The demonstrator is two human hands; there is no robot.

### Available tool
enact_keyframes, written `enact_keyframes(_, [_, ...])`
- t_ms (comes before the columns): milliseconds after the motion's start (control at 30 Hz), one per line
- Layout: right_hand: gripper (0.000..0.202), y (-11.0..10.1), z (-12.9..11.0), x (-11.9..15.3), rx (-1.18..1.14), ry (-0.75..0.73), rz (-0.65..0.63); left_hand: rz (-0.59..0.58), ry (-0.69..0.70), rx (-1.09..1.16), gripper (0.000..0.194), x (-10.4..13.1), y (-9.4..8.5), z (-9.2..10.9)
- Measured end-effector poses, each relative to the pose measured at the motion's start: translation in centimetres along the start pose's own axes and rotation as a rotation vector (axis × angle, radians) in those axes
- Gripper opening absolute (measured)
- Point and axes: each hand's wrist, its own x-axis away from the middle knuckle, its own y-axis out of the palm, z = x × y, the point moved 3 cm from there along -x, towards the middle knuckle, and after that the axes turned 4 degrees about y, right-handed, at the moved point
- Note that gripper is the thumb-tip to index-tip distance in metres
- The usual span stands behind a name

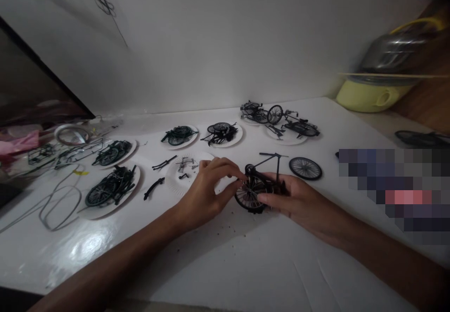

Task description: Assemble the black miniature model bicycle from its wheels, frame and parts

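Note:
A black miniature bicycle frame with one spoked wheel fitted is held just above the white table. My right hand is closed round its frame and wheel, thumb across the spokes. My left hand reaches in from the left, thumb and index finger brought together at the wheel's upper edge; whether a small part sits between them I cannot make out. A loose black wheel lies just behind my right hand. Beyond my left hand is a paper plate with small metal parts.
More paper plates carry bicycle parts: green ones on the left, black ones at the back. Two curved black pieces lie left of the middle plate. Grey cable loops at far left. A yellow-green pot stands back right.

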Motion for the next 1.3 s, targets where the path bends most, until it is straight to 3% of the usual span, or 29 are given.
enact_keyframes(133, [0.040,-0.1,-0.1,-0.1,-0.030,-0.023,0.019,0.048,0.008,-0.048,0.012,-0.2,-0.4,-0.1])
enact_keyframes(333, [0.052,-0.4,-0.3,0.2,-0.024,0.019,0.068,0.012,0.011,-0.038,0.011,0.0,0.0,-0.3])
enact_keyframes(567, [0.053,-0.6,0.1,-0.2,0.001,-0.078,0.095,-0.097,-0.215,0.256,0.030,0.4,1.3,-0.6])
enact_keyframes(867, [0.039,-0.5,-0.1,-0.4,0.136,-0.100,0.126,-0.139,-0.283,0.455,0.028,0.7,2.5,-0.6])
enact_keyframes(1033, [0.037,0.2,-1.0,-0.1,0.201,-0.084,0.228,-0.120,-0.231,0.409,0.028,0.5,2.3,-0.6])
enact_keyframes(1300, [0.040,0.1,-0.7,-0.5,0.363,-0.238,0.371,-0.152,-0.156,0.179,0.032,0.3,1.5,0.1])
